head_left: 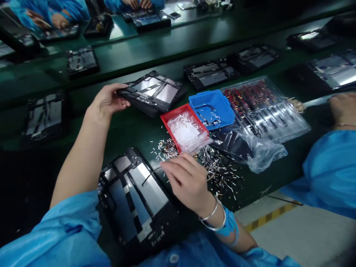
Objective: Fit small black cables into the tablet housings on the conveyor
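My left hand is closed on the left edge of an opened tablet, which is tilted, its inner parts facing up. What seems to be a dark layer shows beneath it. Between the thumb and fingers of my right hand is a thin black cable, its loose end reaching over a second opened tablet in front of me. Beside that hand lies a loose heap of short black-and-white cable pieces. A red tray with small white pieces in a plastic bag stands just beyond.
A blue tray holds a few black cables. Right of it lie a clear blister tray of small parts and a plastic bag. More opened tablets line the green bench. A co-worker's blue sleeve is at right; others work opposite.
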Tool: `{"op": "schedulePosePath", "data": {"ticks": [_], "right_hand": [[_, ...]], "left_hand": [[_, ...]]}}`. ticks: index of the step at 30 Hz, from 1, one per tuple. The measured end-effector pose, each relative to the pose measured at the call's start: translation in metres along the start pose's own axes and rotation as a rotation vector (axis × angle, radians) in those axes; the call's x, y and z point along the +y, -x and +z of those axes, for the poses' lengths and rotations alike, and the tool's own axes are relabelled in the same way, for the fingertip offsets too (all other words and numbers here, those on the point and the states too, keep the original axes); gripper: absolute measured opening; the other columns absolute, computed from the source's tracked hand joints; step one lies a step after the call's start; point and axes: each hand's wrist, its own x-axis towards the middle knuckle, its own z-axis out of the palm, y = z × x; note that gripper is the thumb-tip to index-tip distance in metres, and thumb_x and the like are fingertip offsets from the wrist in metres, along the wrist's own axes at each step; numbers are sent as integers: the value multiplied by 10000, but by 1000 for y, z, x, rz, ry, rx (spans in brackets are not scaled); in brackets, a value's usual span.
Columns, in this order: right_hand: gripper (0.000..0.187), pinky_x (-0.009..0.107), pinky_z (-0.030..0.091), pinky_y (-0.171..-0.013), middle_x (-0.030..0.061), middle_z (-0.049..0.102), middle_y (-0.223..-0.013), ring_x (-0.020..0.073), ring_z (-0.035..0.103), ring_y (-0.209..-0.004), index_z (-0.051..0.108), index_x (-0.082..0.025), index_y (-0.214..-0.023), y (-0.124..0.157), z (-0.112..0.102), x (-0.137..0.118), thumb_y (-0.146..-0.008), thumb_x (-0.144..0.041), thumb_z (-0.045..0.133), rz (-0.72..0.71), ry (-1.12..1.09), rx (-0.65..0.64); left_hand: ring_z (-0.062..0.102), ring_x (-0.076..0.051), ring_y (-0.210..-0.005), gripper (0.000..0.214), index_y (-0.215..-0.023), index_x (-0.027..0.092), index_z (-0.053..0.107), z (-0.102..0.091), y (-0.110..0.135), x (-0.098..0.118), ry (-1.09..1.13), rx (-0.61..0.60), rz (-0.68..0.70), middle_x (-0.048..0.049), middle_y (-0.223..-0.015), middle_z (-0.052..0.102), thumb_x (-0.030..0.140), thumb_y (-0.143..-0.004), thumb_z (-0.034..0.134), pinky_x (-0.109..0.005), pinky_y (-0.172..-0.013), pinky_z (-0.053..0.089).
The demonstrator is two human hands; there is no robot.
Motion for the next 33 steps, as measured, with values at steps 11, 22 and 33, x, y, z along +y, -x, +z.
{"op": "schedulePosePath", "data": {"ticks": [11,22,33], "right_hand": [[34,296,491,-599,12,704,-771,142,625,-694,711,-214,-760,-6,-5,8,-770,-226,680,434,-367,110],[144,238,466,-575,-21,658,-671,85,582,-611,655,-172,-699,-16,46,-69,-615,-205,767,664,-814,-591],[83,201,399,-527,-43,614,-633,54,514,-566,634,-154,-710,0,105,-107,-670,-156,706,537,-614,-959]], "left_hand": [[597,-245,-445,119,-741,253,702,-111,286,-57,-10,1,-72,-51,-585,667,338,-682,643,-341,-359,437],[569,-166,-440,409,-900,164,604,-99,378,-139,-217,-202,-358,0,-554,589,549,-764,623,-253,-402,427],[653,-238,-975,345,-1177,127,550,-121,377,-170,-854,274,748,-151,-1083,663,141,-834,582,-351,-827,563]]}}
